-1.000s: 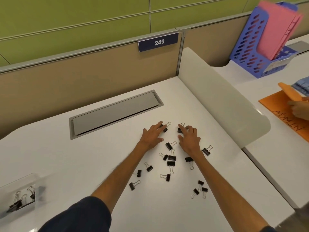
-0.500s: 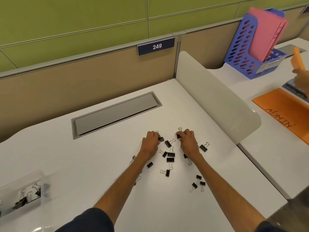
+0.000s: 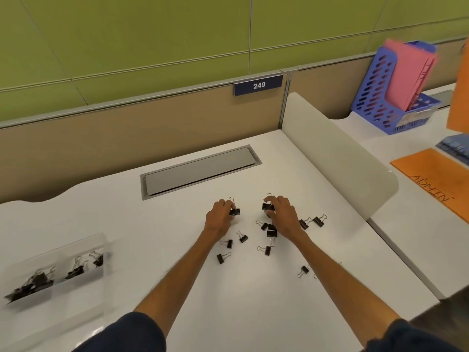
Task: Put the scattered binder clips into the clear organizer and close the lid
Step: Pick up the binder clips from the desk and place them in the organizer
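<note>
Several small black binder clips [image 3: 269, 233] lie scattered on the white desk [image 3: 253, 288] around my two hands. My left hand [image 3: 219, 218] pinches one black clip [image 3: 234, 211] at its fingertips, just above the desk. My right hand [image 3: 283, 212] pinches another black clip [image 3: 267, 206] between thumb and fingers. The clear organizer [image 3: 58, 273] sits at the far left of the desk, its lid off to the side and blurred, with several clips inside two compartments.
A grey cable hatch [image 3: 200, 171] is set into the desk behind the clips. A white curved divider [image 3: 337, 153] bounds the desk on the right. Beyond it lie an orange folder [image 3: 436, 181] and a blue file rack [image 3: 390, 97] with pink folders.
Both hands went from lying spread on the desk to curling their fingers around a clip each. The view shifted, bringing the organizer further into sight.
</note>
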Demonstrator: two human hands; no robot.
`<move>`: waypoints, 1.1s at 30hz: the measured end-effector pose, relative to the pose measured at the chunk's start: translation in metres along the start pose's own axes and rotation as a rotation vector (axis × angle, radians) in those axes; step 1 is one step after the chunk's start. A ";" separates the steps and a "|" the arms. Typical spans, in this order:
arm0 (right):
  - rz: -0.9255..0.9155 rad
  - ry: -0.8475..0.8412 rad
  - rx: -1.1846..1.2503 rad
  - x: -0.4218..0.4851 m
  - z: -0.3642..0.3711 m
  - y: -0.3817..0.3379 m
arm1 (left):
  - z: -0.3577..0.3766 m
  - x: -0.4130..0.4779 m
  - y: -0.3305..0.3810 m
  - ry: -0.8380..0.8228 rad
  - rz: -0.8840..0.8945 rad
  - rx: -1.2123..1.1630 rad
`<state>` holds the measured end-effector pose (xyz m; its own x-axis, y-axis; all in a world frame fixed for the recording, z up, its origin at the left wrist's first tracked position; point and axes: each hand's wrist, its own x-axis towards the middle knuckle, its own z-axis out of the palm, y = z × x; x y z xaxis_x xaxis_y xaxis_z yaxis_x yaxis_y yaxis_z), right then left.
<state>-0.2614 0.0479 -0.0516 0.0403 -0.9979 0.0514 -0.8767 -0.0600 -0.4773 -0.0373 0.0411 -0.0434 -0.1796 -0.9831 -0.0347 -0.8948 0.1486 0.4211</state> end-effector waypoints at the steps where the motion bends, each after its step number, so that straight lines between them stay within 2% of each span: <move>1: -0.016 -0.003 0.015 -0.002 0.001 -0.009 | -0.005 -0.004 -0.003 0.011 -0.010 -0.009; 6: -0.117 -0.008 0.124 -0.010 0.009 -0.055 | -0.029 -0.029 -0.021 0.102 -0.060 -0.037; 15: -0.254 -0.055 0.099 -0.017 0.042 -0.134 | -0.065 -0.079 -0.078 0.165 -0.101 -0.009; 33: -0.462 -0.148 0.144 -0.030 0.124 -0.310 | -0.150 -0.176 -0.236 0.265 -0.269 -0.018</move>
<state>0.0692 0.0931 -0.0141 0.4850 -0.8586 0.1659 -0.6765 -0.4886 -0.5510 0.2666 0.1630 -0.0006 0.1746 -0.9806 0.0886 -0.8876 -0.1179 0.4452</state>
